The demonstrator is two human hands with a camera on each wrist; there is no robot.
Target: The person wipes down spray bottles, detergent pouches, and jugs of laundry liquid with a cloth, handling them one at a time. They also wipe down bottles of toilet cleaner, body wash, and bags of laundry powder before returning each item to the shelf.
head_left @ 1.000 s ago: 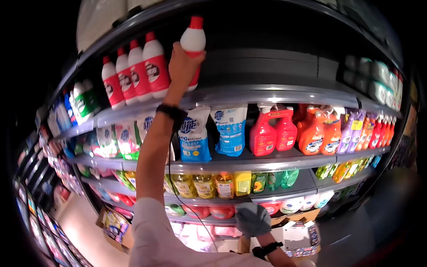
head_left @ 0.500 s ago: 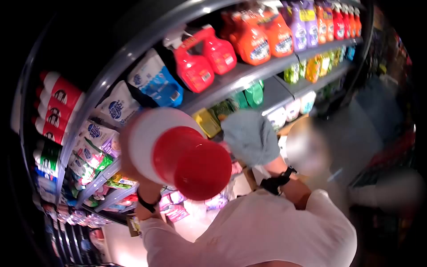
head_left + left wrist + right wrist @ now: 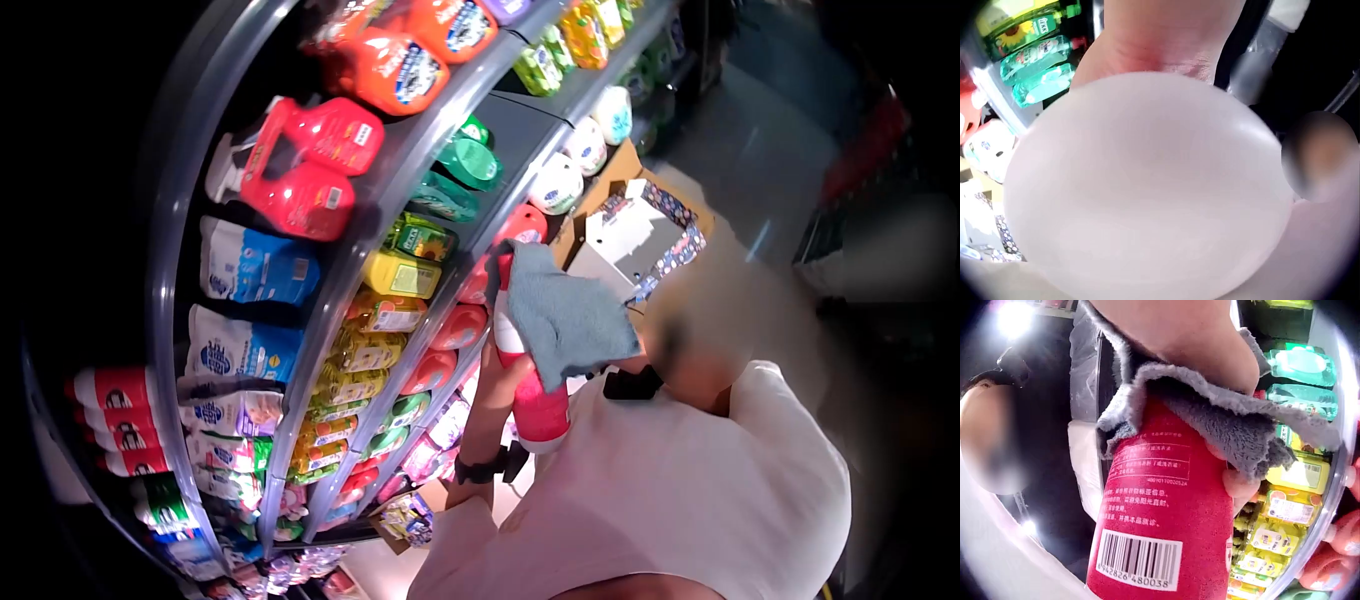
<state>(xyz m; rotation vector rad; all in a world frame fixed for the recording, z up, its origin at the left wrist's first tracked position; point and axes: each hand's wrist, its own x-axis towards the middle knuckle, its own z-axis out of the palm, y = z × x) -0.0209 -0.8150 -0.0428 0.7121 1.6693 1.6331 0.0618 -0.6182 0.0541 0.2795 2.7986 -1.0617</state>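
My left hand (image 3: 503, 375) grips a red and white plastic bottle (image 3: 540, 415), held tilted in front of my chest. The bottle's pale oval base (image 3: 1147, 194) fills most of the left wrist view. A grey cloth (image 3: 568, 315) lies against the bottle's upper side, draped over its red label in the right wrist view. Holding this cloth is my right hand (image 3: 1191, 331), its fingers mostly hidden by the fabric. The left hand's fingertips (image 3: 1239, 487) show at the bottle's side, and a barcode is visible on the label.
Tilted in view, shelves (image 3: 330, 290) run along my left. Red jugs (image 3: 310, 165), blue and white bags (image 3: 255, 262) and several red bottles (image 3: 125, 420) stand on them. An open cardboard box (image 3: 625, 165) is beyond the cloth.
The bottle has come down from the top shelf to my chest in the left hand and turned. The cloth in my right hand now meets it. The head view has tilted and turned.
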